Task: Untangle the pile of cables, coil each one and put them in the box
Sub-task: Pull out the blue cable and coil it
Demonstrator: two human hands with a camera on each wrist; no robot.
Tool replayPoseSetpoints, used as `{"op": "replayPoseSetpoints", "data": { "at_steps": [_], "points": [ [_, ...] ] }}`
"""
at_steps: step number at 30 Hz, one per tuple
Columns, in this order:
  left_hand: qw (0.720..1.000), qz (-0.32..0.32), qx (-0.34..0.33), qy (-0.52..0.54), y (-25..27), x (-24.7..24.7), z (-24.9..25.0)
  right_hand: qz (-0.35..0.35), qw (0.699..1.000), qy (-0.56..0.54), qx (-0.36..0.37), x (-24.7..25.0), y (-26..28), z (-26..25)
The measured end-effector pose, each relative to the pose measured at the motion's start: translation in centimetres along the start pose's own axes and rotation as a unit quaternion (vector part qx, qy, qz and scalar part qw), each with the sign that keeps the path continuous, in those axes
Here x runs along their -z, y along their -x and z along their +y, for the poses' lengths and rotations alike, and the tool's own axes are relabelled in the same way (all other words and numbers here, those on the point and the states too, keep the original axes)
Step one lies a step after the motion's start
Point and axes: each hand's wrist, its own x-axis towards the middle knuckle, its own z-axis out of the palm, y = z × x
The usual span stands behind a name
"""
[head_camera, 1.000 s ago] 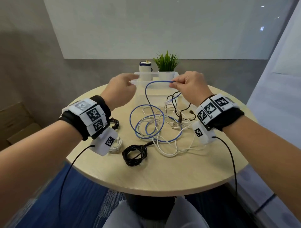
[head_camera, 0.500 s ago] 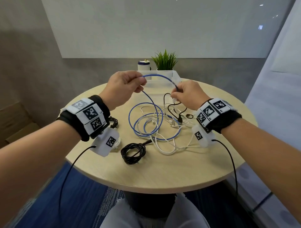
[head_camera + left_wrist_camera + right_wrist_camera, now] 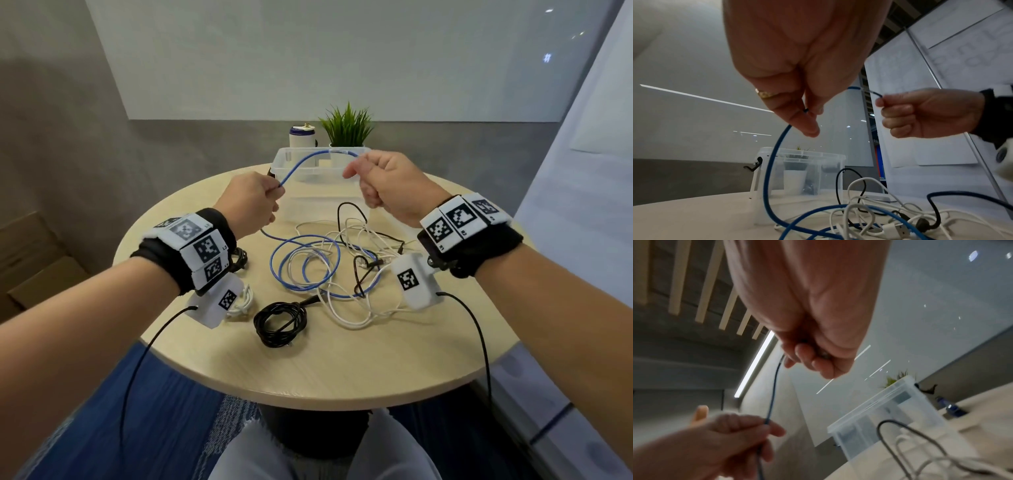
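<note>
Head view: the blue cable [image 3: 310, 156] is held raised above the round table [image 3: 308, 356], pinched near its end by the right hand [image 3: 387, 186] and gripped further along by the curled fingers of the left hand [image 3: 251, 202], apparently so a free length can be drawn out for coiling. Its remaining loops are seen lying mid-table, interlaced with white cables [image 3: 346, 308] and a thin black cable [image 3: 356, 270], near the clear box [image 3: 284, 164] at the far edge.
</note>
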Motion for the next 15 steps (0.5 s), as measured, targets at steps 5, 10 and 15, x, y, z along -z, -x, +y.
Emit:
{"op": "replayPoseSetpoints", "data": {
  "at_steps": [5,10,15],
  "points": [
    [0.998,-0.019,-0.022,-0.057,-0.1,-0.3,-0.1,0.025,0.991,-0.127,-0.022,-0.7,0.2,-0.9],
    [0.992,-0.041,0.010,-0.115,-0.1,0.6,-1.1,0.099,0.993,0.051,-0.044,0.7,-0.7,0.7],
    [0.966,-0.186,0.078,-0.163,0.4,0.6,-1.7,-0.011,0.971,0.183,-0.155,-0.5,0.1,1.6]
  ]
}}
